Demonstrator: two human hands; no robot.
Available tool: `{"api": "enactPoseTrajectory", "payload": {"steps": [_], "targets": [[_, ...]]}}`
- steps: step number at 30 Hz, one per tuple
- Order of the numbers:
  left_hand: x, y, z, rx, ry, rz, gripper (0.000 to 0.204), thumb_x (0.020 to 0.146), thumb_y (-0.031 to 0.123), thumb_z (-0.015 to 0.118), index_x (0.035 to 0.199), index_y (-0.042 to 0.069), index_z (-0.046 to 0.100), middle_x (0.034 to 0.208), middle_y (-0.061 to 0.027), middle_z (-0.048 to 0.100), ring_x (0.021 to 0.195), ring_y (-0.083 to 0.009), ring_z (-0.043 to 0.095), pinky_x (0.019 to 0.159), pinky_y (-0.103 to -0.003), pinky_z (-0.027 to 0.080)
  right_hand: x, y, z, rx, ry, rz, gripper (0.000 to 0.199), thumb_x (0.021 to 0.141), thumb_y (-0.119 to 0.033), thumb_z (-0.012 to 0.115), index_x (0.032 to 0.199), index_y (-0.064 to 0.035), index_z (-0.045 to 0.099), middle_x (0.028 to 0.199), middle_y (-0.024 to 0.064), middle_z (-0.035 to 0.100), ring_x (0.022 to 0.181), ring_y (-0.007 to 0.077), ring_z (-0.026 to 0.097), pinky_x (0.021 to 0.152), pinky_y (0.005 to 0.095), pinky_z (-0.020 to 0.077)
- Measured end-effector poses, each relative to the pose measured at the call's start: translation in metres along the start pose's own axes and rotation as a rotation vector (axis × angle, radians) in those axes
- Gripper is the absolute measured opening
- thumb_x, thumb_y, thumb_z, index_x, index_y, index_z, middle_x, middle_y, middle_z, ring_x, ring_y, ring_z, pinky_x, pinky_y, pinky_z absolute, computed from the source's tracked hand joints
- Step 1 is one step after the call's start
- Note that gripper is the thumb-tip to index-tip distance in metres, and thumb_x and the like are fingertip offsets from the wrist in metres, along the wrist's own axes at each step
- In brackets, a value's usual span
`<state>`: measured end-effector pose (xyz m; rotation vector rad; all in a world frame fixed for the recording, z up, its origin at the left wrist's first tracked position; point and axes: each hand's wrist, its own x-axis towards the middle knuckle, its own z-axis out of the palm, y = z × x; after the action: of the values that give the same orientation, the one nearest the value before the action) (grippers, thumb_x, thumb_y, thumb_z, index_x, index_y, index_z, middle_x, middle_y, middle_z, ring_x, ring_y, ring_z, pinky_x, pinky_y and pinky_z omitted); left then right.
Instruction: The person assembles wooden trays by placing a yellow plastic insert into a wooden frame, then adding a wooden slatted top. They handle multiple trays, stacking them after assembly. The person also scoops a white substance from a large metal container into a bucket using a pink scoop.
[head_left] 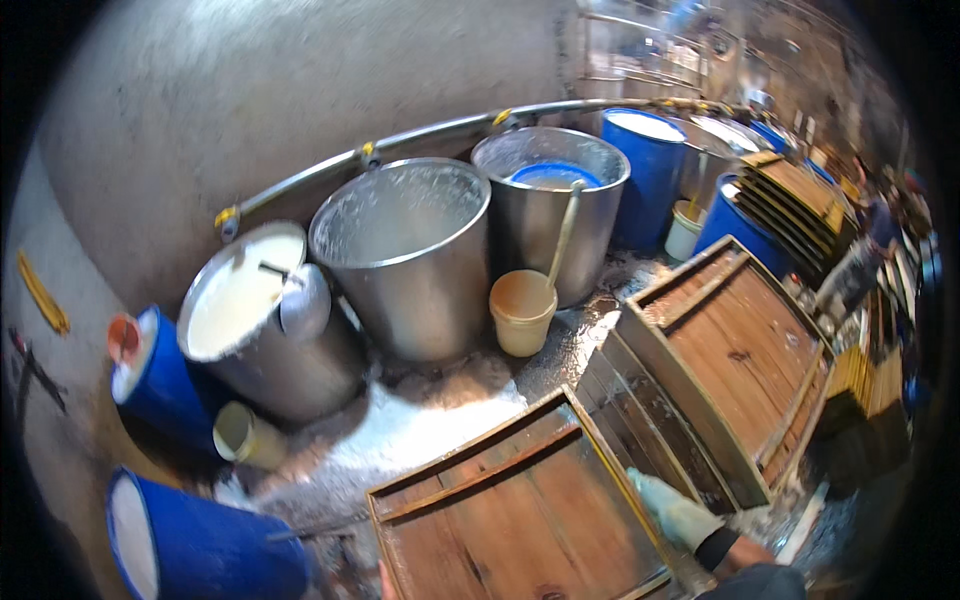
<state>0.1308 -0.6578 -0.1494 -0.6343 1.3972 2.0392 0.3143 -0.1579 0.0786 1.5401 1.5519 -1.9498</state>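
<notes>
A shallow wooden tray [500, 510], with plank boards and a crossbar inside its frame, is tilted in front of me at the bottom of the head view. My right hand [675, 510], in a pale glove with a dark cuff, grips its right edge. Only a sliver of my left hand [387, 582] shows, against the tray's left edge; its other fingers are hidden. Just right of the held tray, a stack of similar wooden trays [740, 350] stands on the floor, the top one showing wet boards and two crossbars.
Along the wall stand large steel vats [410, 290], one filled with white liquid [235, 300]. Blue drums [210, 535] stand left and farther back. A cream bucket [523, 325] holds a long stick. Another person [865, 250] is at the far right beside more stacked trays [790, 200].
</notes>
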Motion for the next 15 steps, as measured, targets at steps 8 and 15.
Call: {"api": "enactPoseTrajectory", "payload": {"steps": [8, 15], "targets": [[-0.118, 0.117, 0.173, 0.140, -0.247, 0.196, 0.086, 0.098, 0.074, 0.047, 0.154, 0.009, 0.049, 0.148, -0.0174, 0.058, 0.132, -0.0334, 0.057, 0.111, -0.053, 0.047, -0.075, -0.086, -0.120, -0.341, 0.080, -0.372, 0.061, 0.109, -0.056, 0.047, 0.135, -0.0054, 0.068, 0.127, 0.0083, 0.070, 0.114, 0.0202, 0.059, 0.101, 0.0393, 0.0460], [-0.180, 0.129, 0.326, 0.234, -0.458, 0.229, 0.083, 0.098, 0.072, 0.053, 0.152, 0.009, 0.050, 0.146, -0.0172, 0.059, 0.129, -0.0331, 0.059, 0.110, -0.053, 0.049, -0.045, -0.125, -0.304, -0.101, -0.189, -0.550, 0.060, 0.109, -0.053, 0.047, 0.135, -0.0030, 0.066, 0.126, 0.0125, 0.071, 0.118, 0.0246, 0.062, 0.103, 0.0410, 0.0471]]}}
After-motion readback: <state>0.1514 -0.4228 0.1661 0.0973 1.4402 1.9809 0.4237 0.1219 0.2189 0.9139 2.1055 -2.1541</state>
